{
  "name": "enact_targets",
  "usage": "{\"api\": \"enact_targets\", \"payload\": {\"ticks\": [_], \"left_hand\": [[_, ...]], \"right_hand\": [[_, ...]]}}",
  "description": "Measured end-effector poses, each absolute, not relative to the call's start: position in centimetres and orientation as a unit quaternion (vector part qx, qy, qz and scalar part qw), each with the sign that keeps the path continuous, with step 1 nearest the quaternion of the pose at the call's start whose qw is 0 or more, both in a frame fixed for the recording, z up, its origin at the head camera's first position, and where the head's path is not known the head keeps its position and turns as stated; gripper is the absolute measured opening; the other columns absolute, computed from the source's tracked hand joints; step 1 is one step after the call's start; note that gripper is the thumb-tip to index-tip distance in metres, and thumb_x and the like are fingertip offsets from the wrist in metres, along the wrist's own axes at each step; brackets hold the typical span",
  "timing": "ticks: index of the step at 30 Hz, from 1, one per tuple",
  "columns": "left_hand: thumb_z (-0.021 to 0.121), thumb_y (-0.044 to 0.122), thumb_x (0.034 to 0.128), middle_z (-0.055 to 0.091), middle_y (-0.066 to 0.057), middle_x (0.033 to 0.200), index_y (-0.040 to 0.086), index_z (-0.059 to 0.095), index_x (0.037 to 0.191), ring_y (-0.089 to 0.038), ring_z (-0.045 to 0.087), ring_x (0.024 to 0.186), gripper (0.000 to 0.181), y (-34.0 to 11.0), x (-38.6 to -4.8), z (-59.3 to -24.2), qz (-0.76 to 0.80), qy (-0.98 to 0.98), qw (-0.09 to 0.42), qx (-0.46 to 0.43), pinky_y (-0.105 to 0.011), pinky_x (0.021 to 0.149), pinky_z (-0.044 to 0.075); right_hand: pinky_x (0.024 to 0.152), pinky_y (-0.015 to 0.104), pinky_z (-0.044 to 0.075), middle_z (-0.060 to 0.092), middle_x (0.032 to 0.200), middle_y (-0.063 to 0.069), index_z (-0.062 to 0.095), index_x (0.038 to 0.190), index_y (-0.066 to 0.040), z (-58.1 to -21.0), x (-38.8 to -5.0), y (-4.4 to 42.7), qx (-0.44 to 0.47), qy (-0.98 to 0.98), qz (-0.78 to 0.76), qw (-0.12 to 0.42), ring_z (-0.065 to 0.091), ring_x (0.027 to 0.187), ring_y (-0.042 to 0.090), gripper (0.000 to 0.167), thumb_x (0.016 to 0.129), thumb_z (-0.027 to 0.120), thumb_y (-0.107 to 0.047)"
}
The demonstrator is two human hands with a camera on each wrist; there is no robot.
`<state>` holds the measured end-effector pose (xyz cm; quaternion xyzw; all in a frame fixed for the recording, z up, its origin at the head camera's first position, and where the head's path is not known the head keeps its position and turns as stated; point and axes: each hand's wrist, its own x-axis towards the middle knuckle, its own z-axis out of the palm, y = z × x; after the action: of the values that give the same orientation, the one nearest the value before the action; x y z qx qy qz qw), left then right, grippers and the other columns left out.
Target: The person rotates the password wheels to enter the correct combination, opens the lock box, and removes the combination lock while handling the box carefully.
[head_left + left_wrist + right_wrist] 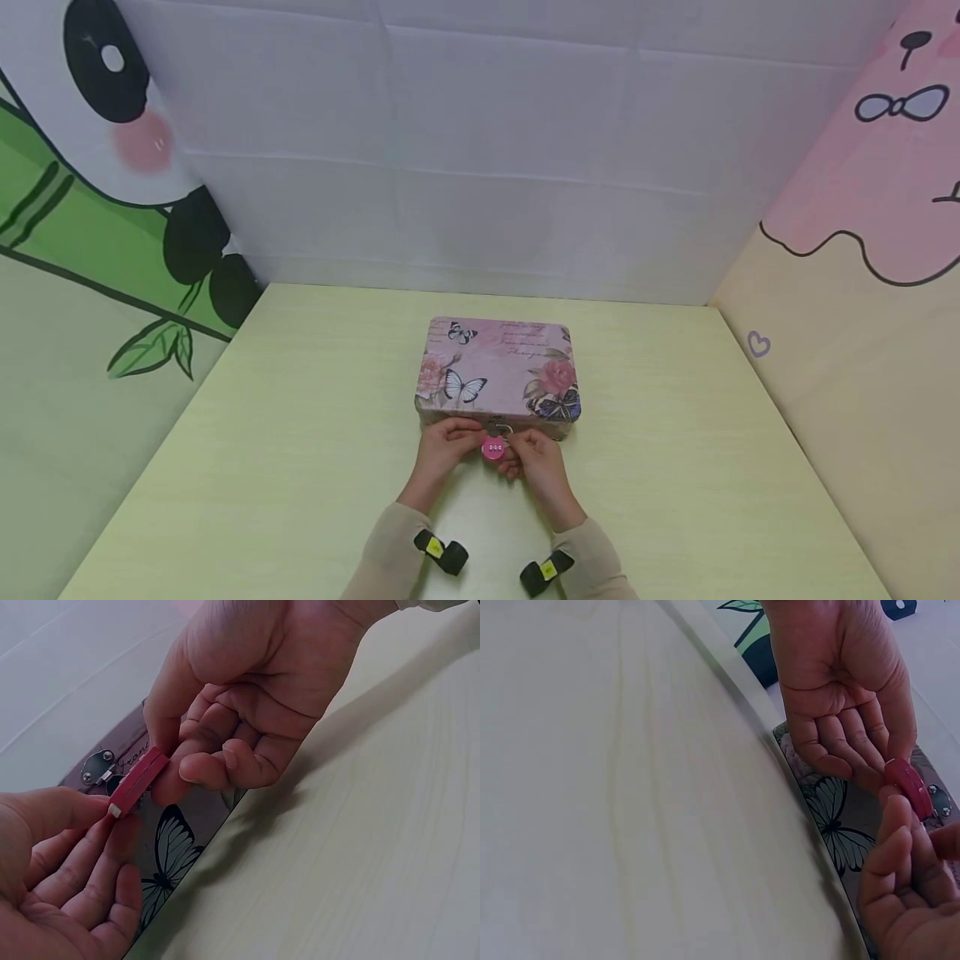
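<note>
A pink combination padlock with small dials on its face is at the front of a decorated tin box, just below the metal clasp. Its thin silver shackle shows above the body; whether it is fastened I cannot tell. My left hand pinches one side of the padlock between thumb and fingers. From the opposite side, my right hand pinches it too, its lower fingers curled beneath. In the right wrist view the padlock appears edge-on between both hands.
The closed box lies flat on a pale yellow table, with butterflies and roses printed on its lid. A white cloth backdrop rises behind. Cartoon-printed panels stand at left and right. Each sleeve carries a black strap.
</note>
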<state>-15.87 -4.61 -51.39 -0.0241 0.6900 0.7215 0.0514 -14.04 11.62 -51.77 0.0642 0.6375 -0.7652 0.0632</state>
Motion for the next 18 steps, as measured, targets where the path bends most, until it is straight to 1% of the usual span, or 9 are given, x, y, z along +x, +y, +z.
{"api": "enact_targets", "payload": {"ticks": [6, 11, 14, 18], "left_hand": [[0.073, -0.003, 0.0854, 0.073, -0.02, 0.09, -0.015, 0.066, 0.097, -0.008, 0.067, 0.075, 0.018, -4.4, -15.9, -51.3, 0.711, 0.702, 0.046, -0.017, -0.027, 0.069, 0.054], [0.074, -0.002, 0.0849, 0.073, -0.02, 0.089, -0.015, 0.066, 0.095, -0.011, 0.067, 0.075, 0.018, -4.2, -15.8, -51.4, 0.704, 0.709, 0.039, -0.007, -0.029, 0.068, 0.054], [0.074, -0.001, 0.0847, 0.073, -0.019, 0.089, -0.014, 0.067, 0.095, -0.012, 0.067, 0.075, 0.017, -4.0, -15.7, -51.4, 0.703, 0.71, 0.036, -0.002, -0.028, 0.068, 0.053], [0.075, -0.002, 0.0841, 0.074, -0.018, 0.087, -0.013, 0.068, 0.093, -0.009, 0.066, 0.073, 0.016, -3.8, -15.6, -51.5, 0.702, 0.712, 0.033, 0.006, -0.026, 0.065, 0.052]], "right_hand": [[0.049, 0.02, 0.047, 0.066, 0.067, 0.002, 0.057, 0.091, 0.004, -52.0, -14.2, 12.0, 0.059, 0.647, -0.757, 0.061, 0.061, 0.055, 0.009, 0.012, 0.099, 0.052, -0.002], [0.05, 0.02, 0.048, 0.067, 0.069, 0.003, 0.057, 0.092, 0.006, -52.1, -14.3, 12.2, 0.06, 0.652, -0.753, 0.059, 0.062, 0.056, 0.009, 0.012, 0.099, 0.052, -0.002], [0.05, 0.021, 0.048, 0.067, 0.069, 0.004, 0.057, 0.092, 0.006, -52.1, -14.2, 12.4, 0.059, 0.656, -0.751, 0.056, 0.062, 0.056, 0.01, 0.013, 0.099, 0.052, -0.002], [0.051, 0.021, 0.049, 0.066, 0.069, 0.004, 0.057, 0.091, 0.006, -52.0, -14.1, 12.8, 0.061, 0.656, -0.75, 0.056, 0.061, 0.056, 0.011, 0.013, 0.099, 0.052, -0.002]]}}
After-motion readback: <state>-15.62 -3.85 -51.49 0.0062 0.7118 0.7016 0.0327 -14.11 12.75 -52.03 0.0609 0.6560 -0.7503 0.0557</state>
